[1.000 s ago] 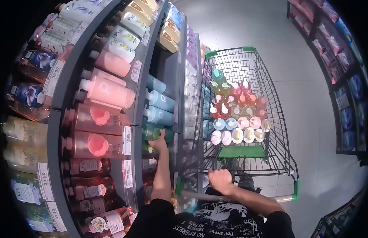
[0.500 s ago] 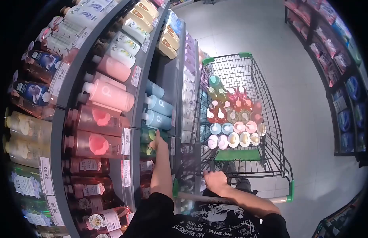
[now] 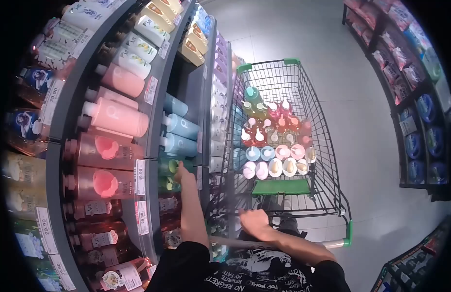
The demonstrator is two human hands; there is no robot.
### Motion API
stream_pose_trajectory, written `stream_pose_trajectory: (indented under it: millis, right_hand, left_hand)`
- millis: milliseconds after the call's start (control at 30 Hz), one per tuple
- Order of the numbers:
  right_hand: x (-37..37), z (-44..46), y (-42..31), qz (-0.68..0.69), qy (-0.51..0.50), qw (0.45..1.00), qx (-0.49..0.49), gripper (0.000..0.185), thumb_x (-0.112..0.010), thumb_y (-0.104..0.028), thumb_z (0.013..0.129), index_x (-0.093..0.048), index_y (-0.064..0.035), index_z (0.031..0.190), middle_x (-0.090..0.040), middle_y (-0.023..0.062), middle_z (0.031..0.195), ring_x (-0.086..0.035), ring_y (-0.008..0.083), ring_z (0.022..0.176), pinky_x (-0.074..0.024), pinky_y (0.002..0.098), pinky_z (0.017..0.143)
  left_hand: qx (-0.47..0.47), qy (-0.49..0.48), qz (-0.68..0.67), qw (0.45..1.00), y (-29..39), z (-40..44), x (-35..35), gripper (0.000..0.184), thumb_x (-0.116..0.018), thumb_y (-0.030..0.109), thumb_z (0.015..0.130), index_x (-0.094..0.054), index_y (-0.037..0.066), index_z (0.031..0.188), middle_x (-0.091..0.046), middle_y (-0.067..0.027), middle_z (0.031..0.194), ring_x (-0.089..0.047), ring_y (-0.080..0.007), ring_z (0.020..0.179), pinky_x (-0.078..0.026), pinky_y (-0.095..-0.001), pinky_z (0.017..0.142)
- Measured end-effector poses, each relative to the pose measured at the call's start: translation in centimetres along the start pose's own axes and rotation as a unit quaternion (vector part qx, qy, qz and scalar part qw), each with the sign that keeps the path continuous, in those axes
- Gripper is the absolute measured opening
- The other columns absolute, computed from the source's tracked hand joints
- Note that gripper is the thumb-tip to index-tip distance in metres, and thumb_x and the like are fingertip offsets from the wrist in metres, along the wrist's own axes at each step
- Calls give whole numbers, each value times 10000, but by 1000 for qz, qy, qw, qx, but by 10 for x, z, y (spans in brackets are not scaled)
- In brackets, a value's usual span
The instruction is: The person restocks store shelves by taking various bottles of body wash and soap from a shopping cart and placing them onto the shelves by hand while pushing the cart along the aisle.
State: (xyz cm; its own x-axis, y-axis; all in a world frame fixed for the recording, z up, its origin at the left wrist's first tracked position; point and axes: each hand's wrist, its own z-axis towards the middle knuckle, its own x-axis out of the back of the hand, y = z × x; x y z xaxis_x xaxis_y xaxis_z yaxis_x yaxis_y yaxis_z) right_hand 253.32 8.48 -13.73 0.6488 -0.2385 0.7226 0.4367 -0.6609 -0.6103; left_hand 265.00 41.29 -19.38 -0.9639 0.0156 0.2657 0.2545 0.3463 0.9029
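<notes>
My left hand (image 3: 184,176) is at the lower shelf, its fingers against a green bottle (image 3: 168,166) that lies just below the blue bottles (image 3: 180,145). How far the fingers wrap round the bottle cannot be made out. Near the cart's handle (image 3: 283,243), my right hand (image 3: 255,223) is curled closed in front of my body, and what it holds, if anything, is hidden. Pump bottles in several colours stand in rows in the shopping cart (image 3: 327,146), with white, pink and blue tops (image 3: 275,168) nearest me.
Shelves on the left hold pink bottles (image 3: 119,117), red-labelled bottles (image 3: 106,182) and price tags (image 3: 140,177). Another shelf unit (image 3: 400,141) with blue and pink packs stands on the right. Grey tiled floor (image 3: 352,121) runs between the shelves and the cart.
My left hand has shifted slightly around the green bottles, away from its earlier reach over them. The whole view has moved a little, so shelves and cart appear further left.
</notes>
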Motion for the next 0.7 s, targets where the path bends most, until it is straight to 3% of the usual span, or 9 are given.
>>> stream_pose_trajectory:
  millis: [67,167,200,300,333,433,500,567,700]
  right_hand:
    - [4,1,1,-2,-12,1000,5,247,-587,-150,821,-614,-27,1033,-719,179,824,-722,351,745,-567,441,649]
    - [8,3,1,27,-53,998,6,232,-601,-166,833,-613,-8,1002,-704,201,935,-710,358,868,-570,464,730]
    - [20,2,3,48,-93,994,22,261,-635,-197,829,-611,2,995,-684,218,964,-687,374,934,-559,472,776]
    - [82,13,16,79,-168,981,58,396,-694,-241,825,-587,33,1090,-673,226,1012,-660,395,988,-543,474,807]
    - [92,24,29,82,-176,980,30,393,-687,-263,841,-595,14,1105,-658,236,1055,-632,406,1045,-528,477,855]
    - [144,63,74,87,-39,994,-55,485,-695,-348,819,-621,-45,1190,-686,239,1025,-662,390,967,-526,458,847]
    - [155,108,127,68,70,992,-77,500,-711,-309,825,-596,17,1187,-711,199,892,-695,352,861,-540,426,790]
    - [158,167,192,66,114,985,-108,568,-727,-320,813,-556,1,1248,-707,205,960,-691,354,895,-540,415,806]
    - [179,280,255,56,191,960,-195,727,-759,-375,786,-459,-5,1335,-653,270,1092,-658,393,990,-520,448,874]
  left_hand:
    - [115,-52,-96,987,35,-64,9,241,-724,-2,722,-616,-8,937,-623,-116,970,-621,-253,813,-539,-397,700]
    - [-41,-217,-72,973,-26,-46,11,300,-688,-29,737,-558,16,1003,-571,-79,948,-573,-192,792,-511,-353,704]
    - [-164,-166,-88,968,-32,-98,6,330,-659,-45,771,-504,24,1053,-544,-42,970,-529,-147,797,-482,-305,742]
    - [-327,-586,148,727,-38,-148,33,294,-668,29,839,-579,30,1119,-636,-91,1081,-613,-172,1021,-491,-299,870]
    - [-248,-650,211,686,-50,-152,41,331,-709,108,830,-611,35,1137,-664,-121,1102,-638,-218,1057,-501,-335,892]
    - [-286,-684,343,577,-100,-152,69,445,-708,175,826,-575,37,1227,-633,-202,1175,-624,-370,1077,-492,-438,941]
    - [-381,-698,457,398,-119,-146,72,379,-668,153,811,-567,35,1156,-630,-204,1152,-610,-404,1059,-502,-492,885]
    - [-321,-673,501,439,-87,-169,69,387,-628,107,802,-550,46,1176,-639,-193,1094,-618,-396,1015,-503,-498,852]
    - [-435,-617,500,425,-106,-171,75,432,-642,125,788,-535,56,1201,-628,-148,1000,-635,-346,915,-502,-483,778]
